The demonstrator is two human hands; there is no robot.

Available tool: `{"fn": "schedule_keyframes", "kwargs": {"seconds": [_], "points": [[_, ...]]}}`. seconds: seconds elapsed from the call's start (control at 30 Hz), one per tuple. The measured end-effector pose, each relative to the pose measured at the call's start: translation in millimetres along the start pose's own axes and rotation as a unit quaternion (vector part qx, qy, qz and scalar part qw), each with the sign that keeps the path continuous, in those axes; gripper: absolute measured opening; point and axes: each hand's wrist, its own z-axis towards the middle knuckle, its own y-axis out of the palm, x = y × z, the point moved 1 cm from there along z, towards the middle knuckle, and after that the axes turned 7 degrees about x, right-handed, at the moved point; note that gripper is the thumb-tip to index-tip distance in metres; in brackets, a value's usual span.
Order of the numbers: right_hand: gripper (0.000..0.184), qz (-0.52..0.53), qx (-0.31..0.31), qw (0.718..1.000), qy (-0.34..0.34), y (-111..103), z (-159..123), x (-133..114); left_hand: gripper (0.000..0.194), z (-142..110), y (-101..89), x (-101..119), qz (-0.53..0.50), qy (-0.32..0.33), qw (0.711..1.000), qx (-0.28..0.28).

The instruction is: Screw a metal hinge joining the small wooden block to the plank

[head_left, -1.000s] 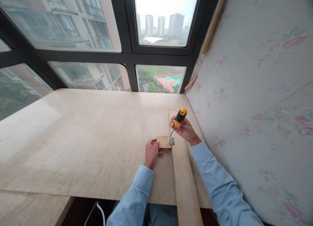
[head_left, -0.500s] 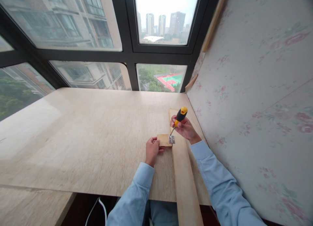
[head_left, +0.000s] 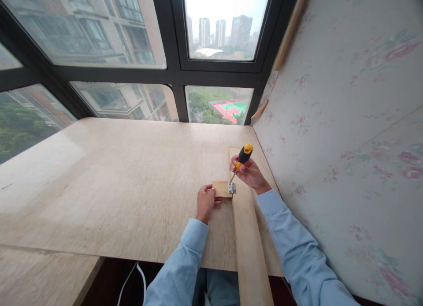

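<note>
My right hand (head_left: 251,173) is closed round the lower part of a yellow and black screwdriver (head_left: 245,154), which leans with its tip down at a small metal hinge (head_left: 231,188). The hinge lies across the joint between a small wooden block (head_left: 221,189) and a long wooden board (head_left: 249,235). My left hand (head_left: 206,201) grips the block's left end between thumb and fingers. Whether the tip sits in a screw is too small to tell.
The board lies on a beige marble-patterned sill (head_left: 132,178) and juts past its front edge. A floral papered wall (head_left: 346,134) rises close on the right. Dark-framed windows (head_left: 218,72) stand behind. A white cable (head_left: 142,275) hangs below the front edge.
The view has shifted very slightly. Both hands, the screwdriver, the block and the hinge keep nearly the same positions.
</note>
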Motion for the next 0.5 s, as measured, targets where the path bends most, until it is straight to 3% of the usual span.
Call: {"fn": "schedule_keyframes", "kwargs": {"seconds": [0.33, 0.5], "points": [[0.045, -0.100, -0.034, 0.994, -0.004, -2.1, 0.7, -3.5, 0.016, 3.2, -0.7, -5.4, 0.007, 0.014, 1.000, -0.001], [0.030, -0.134, -0.004, 0.991, -0.028, -2.0, 2.8, -2.2, 0.016, 2.1, -1.2, -4.2, 0.008, 0.012, 1.000, 0.005]]}}
